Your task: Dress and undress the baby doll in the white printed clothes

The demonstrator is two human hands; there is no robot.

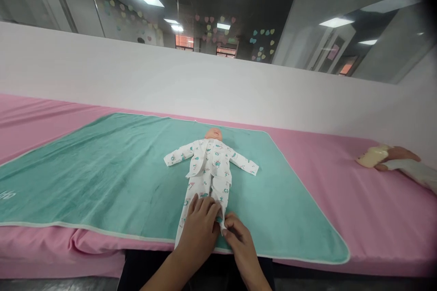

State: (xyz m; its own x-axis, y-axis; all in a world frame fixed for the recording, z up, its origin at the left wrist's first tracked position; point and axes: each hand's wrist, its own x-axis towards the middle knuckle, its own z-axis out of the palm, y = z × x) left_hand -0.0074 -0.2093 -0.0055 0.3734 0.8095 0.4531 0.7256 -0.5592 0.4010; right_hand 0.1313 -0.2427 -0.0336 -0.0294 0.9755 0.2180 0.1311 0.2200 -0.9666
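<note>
A baby doll lies on its back on a green blanket, head away from me. It wears a white patterned jacket, its front edges lying over the top of white patterned trousers. Both sleeves stretch out sideways. My left hand rests across the trouser legs, fingers curled onto the cloth of the leg on the right. Beside it, my right hand pinches the lower end of that same leg between thumb and fingers. My left hand hides part of the trousers, and no feet show.
The green blanket covers a pink padded surface whose front edge is close to my lap. A second doll lies at the far right near the wall. Behind stands a white wall with a mirror or window above.
</note>
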